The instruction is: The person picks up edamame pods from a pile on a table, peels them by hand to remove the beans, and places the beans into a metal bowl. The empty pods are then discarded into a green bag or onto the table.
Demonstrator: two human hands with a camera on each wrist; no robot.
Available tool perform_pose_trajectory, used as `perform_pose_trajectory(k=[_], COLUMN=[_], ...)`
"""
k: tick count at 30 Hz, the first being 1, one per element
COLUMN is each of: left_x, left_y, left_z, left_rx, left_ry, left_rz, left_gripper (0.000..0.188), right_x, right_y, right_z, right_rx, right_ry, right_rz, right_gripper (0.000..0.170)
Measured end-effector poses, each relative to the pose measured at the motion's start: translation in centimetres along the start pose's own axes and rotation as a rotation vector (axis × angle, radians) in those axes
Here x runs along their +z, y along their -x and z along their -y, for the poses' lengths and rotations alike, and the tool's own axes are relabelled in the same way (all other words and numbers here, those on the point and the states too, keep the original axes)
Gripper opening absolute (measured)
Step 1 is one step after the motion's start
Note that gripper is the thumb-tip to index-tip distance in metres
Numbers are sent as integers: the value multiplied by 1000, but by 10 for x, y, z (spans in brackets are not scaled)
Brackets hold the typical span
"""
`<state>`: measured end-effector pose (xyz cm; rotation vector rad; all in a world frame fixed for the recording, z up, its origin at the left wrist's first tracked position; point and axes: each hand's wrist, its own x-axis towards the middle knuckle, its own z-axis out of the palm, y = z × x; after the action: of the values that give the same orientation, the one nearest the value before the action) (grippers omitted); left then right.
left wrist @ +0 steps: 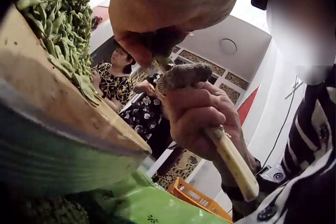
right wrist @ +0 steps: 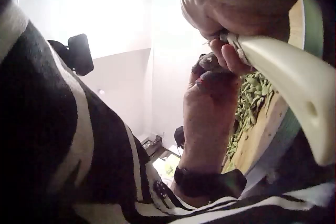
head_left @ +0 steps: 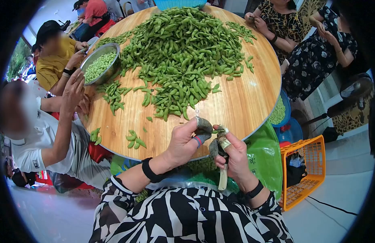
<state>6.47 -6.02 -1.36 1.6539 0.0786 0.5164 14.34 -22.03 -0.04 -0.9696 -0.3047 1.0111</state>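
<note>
My left hand (head_left: 182, 141), with dark cloth covers on thumb and forefinger, pinches a green soybean pod (head_left: 215, 131) near the table's front edge. Close beside it, my right hand (head_left: 232, 157) grips a cream-handled tool (head_left: 223, 178), its handle pointing down out of the fist. In the right wrist view the handle (right wrist: 286, 69) is smooth and curved, with a small hole near its end; the tool's working end is hidden by the fingers. A dark cover (left wrist: 186, 75) also wraps a right-hand digit. Beyond both hands a big heap of soybean pods (head_left: 187, 44) spreads over the round wooden table (head_left: 252, 97).
A metal bowl (head_left: 117, 60) of shelled beans stands at the table's left edge, near two seated people. Small pod clusters (head_left: 134, 139) lie front left. To the right are blue basins (head_left: 292, 129), an orange crate (head_left: 317, 162) and green plastic sheeting (head_left: 264, 158). Others stand far right.
</note>
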Motion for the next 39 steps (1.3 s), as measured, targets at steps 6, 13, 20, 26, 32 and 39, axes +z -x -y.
perform_pose_trajectory(k=[6, 13, 20, 26, 32, 39], left_x=[-15, -11, -18, -23, -13, -18], left_y=[-6, -3, 1, 0, 2, 6], left_z=[3, 5, -21, -20, -22, -5], left_rx=[-461, -627, 377, 246, -162, -586], left_ry=[814, 1073, -685, -452, 103, 729], left_rz=[168, 153, 200, 233, 46, 105], left_gripper=[20, 21, 28, 31, 15, 17], right_x=[-6, -13, -11, -9, -6, -11], right_y=[3, -1, 3, 1, 0, 0], right_z=[3, -2, 0, -5, -6, -10], right_rx=[52, 162, 241, 262, 222, 172], right_ry=[-97, -313, -365, -382, -335, -181], right_rz=[84, 96, 127, 160, 164, 163], right_gripper=[39, 40, 43, 44, 42, 40])
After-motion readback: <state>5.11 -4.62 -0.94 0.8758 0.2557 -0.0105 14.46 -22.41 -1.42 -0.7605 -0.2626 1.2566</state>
